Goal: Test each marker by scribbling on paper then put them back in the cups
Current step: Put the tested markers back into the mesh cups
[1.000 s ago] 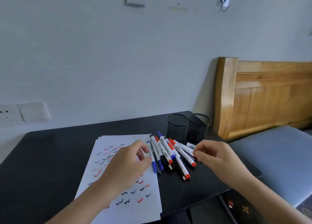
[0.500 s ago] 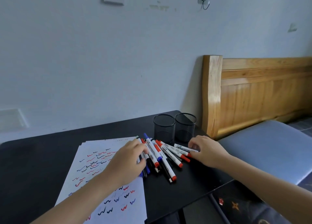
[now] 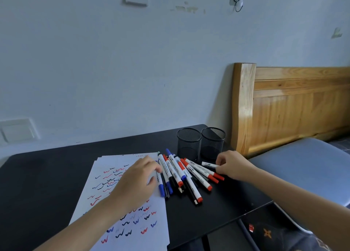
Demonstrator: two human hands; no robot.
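Loose markers (image 3: 181, 173) heaped at 7 o'clock of two empty mesh cups (image 3: 200, 143); left hand (image 3: 138, 178) curled against the heap's edge, right hand (image 3: 230, 164) seemingly pinching one marker; risk: a nudge rolls markers off the table (image 3: 47, 175).

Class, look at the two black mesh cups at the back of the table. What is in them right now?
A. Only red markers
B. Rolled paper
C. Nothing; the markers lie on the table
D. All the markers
C: both mesh cups show bare insides, while the markers lie in a pile on the black table beside the scribbled paper.
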